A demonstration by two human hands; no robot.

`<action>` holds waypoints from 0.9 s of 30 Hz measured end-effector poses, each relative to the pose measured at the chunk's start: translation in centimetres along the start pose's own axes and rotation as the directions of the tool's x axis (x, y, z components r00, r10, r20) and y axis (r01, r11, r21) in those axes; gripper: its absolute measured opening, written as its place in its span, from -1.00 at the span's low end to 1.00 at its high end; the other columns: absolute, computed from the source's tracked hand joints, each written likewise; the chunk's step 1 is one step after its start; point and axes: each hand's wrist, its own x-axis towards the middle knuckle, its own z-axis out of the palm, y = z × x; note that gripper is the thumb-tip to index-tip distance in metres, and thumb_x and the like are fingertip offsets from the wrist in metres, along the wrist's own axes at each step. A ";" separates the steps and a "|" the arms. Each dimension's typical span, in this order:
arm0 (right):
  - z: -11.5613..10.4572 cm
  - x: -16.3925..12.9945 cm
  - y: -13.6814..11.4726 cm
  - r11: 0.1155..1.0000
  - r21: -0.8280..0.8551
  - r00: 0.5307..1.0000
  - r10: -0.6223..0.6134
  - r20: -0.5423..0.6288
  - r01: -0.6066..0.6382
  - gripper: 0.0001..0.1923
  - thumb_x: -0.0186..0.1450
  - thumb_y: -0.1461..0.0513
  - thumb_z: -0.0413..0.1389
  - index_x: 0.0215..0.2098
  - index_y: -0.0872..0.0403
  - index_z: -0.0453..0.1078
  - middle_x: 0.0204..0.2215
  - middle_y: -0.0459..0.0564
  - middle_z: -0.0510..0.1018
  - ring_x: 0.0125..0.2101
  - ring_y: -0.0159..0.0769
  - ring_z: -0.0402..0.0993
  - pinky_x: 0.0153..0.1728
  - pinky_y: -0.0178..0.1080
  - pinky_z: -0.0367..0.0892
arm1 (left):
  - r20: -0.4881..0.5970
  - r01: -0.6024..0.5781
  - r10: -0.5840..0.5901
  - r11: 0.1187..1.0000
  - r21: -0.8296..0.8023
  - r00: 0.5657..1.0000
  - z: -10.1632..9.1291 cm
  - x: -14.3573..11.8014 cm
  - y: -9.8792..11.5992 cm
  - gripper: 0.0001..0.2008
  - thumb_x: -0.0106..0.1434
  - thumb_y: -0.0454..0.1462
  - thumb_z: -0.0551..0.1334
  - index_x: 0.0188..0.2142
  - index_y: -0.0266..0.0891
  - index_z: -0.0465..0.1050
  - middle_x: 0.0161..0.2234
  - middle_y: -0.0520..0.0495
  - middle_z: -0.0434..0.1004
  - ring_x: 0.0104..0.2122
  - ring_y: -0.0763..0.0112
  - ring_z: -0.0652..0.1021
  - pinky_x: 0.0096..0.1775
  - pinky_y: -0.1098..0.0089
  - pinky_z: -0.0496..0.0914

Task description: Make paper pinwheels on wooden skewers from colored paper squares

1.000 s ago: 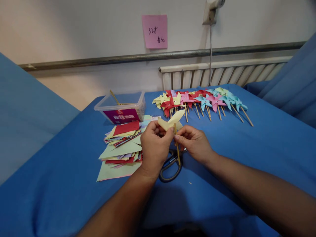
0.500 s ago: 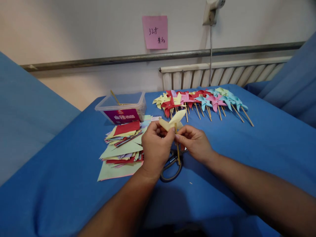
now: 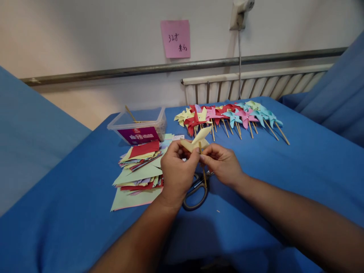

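Between my two hands is a pale yellow paper pinwheel point(image 3: 201, 136) with a thin wooden stick point(image 3: 204, 175) hanging down from it. My left hand point(image 3: 178, 167) is closed on the pinwheel's folded paper, its thumb by the top of the stick. Thumb and fingers of my right hand point(image 3: 223, 162) pinch at the stick just below the paper; whether they also hold a small fastener is hidden. Under the hands, dark-handled scissors point(image 3: 196, 197) lie on the blue cloth, partly covered by the stick and my left hand.
Stacks of coloured paper point(image 3: 139, 170) lie left of my hands. Behind them stands a clear plastic box point(image 3: 136, 127) with sticks inside. Several finished pinwheels point(image 3: 227, 117) rest in rows at the back of the blue-covered table point(image 3: 284, 182), before a radiator point(image 3: 261, 83).
The whole view has shifted slightly. My hands keep the same hold on the yellow pinwheel and its stick, with hardly any movement.
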 end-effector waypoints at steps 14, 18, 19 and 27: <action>-0.1 0.6 0.7 1.000 0.005 1.000 -0.027 0.001 0.027 -0.81 0.10 0.18 0.20 -0.56 0.08 0.31 -0.64 -0.19 0.38 -0.58 -0.46 0.26 -0.51 -0.35 0.19 | 0.043 -0.015 0.015 1.000 -0.005 0.999 0.0 0.2 -0.6 -0.81 0.03 -0.32 0.32 -0.33 -0.25 0.38 -0.48 0.05 0.44 -0.46 0.46 0.45 -0.37 0.44 0.35; -0.2 0.7 1.0 0.999 -0.015 0.999 -0.032 -0.019 0.032 -0.81 0.10 0.18 0.19 -0.56 0.08 0.31 -0.63 -0.19 0.38 -0.58 -0.46 0.27 -0.51 -0.34 0.20 | 0.060 -0.001 0.003 0.999 -0.032 0.998 0.1 0.2 -0.6 -0.81 0.03 -0.32 0.32 -0.33 -0.25 0.39 -0.44 0.02 0.48 -0.43 0.43 0.48 -0.33 0.42 0.38; -0.3 0.8 1.1 0.999 -0.033 0.999 -0.039 -0.034 0.038 -0.81 0.11 0.17 0.19 -0.55 0.08 0.31 -0.63 -0.19 0.38 -0.58 -0.46 0.27 -0.51 -0.34 0.20 | 0.071 0.006 -0.004 0.999 -0.037 0.997 0.1 0.2 -0.6 -0.80 0.03 -0.32 0.32 -0.31 -0.25 0.40 -0.42 0.00 0.50 -0.41 0.42 0.50 -0.30 0.41 0.39; -0.9 0.8 1.5 0.991 -0.111 0.995 -0.076 -0.059 0.069 -0.84 0.18 0.15 0.16 -0.46 0.08 0.38 -0.58 -0.15 0.45 -0.54 -0.41 0.35 -0.44 -0.30 0.28 | 0.119 0.004 0.000 0.999 -0.036 0.993 -0.2 0.0 -0.5 -0.73 0.08 -0.28 0.33 -0.19 -0.24 0.46 -0.23 -0.13 0.58 -0.21 0.29 0.56 -0.12 0.31 0.39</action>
